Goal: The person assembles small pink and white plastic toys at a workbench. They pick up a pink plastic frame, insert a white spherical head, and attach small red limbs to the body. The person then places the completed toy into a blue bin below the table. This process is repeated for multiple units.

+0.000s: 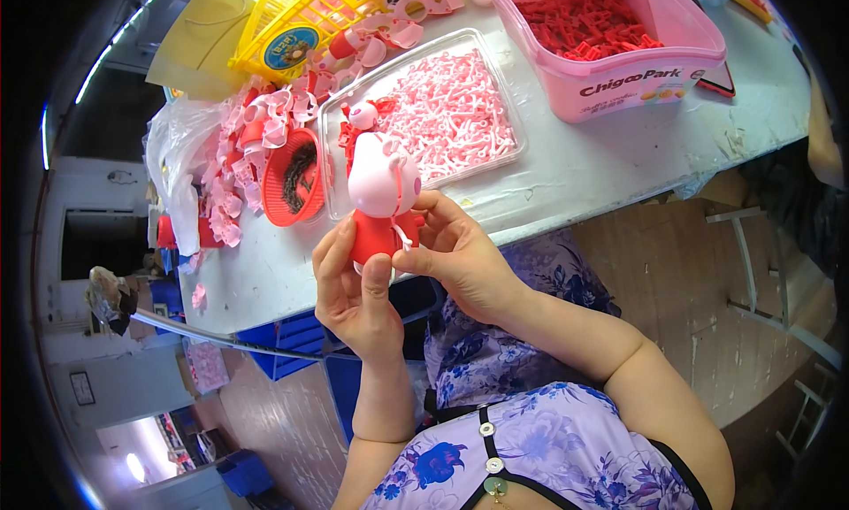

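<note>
A toy pig figure point(380, 187) with a pale pink head and a red body is held up over the table's near edge. My left hand point(361, 302) is closed round its lower left side, the thumb in front. From the right, my right hand point(473, 267) grips the red body between thumb and fingers. A thin pale pink arm-shaped piece point(403, 236) lies against the body at my right thumb tip; I cannot tell if it is attached. Just beyond the figure, a clear tray point(522, 143) holds many small pink pieces, with another small pink-and-red figure point(363, 115) at its left side.
A pink tub point(575, 99) of red parts stands at the far right. Left of the tray are a red bowl point(276, 205) with dark contents and a heap of pink shell parts point(232, 169). Behind stands a yellow basket point(265, 32). Below the table edge is a blue crate point(279, 342).
</note>
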Demonstrator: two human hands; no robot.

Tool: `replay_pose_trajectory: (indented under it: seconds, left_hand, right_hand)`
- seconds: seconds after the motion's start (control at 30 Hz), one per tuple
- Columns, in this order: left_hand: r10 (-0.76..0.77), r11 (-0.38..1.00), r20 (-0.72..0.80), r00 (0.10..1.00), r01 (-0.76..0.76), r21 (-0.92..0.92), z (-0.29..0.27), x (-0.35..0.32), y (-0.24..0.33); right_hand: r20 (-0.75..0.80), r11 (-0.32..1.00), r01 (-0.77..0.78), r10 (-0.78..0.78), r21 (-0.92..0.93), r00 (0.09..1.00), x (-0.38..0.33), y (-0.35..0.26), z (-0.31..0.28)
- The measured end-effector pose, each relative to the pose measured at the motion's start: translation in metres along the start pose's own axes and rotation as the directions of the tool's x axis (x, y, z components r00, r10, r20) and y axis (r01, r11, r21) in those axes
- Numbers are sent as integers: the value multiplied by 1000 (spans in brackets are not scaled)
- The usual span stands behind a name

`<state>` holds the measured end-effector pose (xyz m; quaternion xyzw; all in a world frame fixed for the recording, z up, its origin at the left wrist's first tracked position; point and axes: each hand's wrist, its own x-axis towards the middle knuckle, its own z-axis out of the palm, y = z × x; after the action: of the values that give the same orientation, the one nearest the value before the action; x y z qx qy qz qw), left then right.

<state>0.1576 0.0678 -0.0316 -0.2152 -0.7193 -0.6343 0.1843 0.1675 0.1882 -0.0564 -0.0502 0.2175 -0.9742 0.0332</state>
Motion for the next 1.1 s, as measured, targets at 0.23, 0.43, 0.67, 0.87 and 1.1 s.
replay_pose_trajectory:
  seconds: [0.23, 0.43, 0.67, 0.87, 1.1]
  left_hand:
    - [78, 974, 119, 990, -101, 205, 0, 1, 5]
    - [186, 864, 280, 942, -292, 410, 0, 6, 6]
    - [339, 747, 342, 876, -472, 467, -10, -1, 2]
    - [-35, 958, 333, 942, -64, 281, -43, -42, 13]
    - [-432, 845, 558, 709, 535, -26, -39, -103, 3]
  right_hand:
    - [21, 997, 0, -2, 78, 1000, 1, -2, -4]
    - [-1, 989, -48, 49, 141, 999, -3, -4, -4]
    - [-23, 982, -160, 163, 96, 986, -24, 3, 0]
    - [-15, 914, -229, 238, -335, 971, -60, -26, -19]
    - [-53, 503, -244, 364, -829, 930, -103, -47, -49]
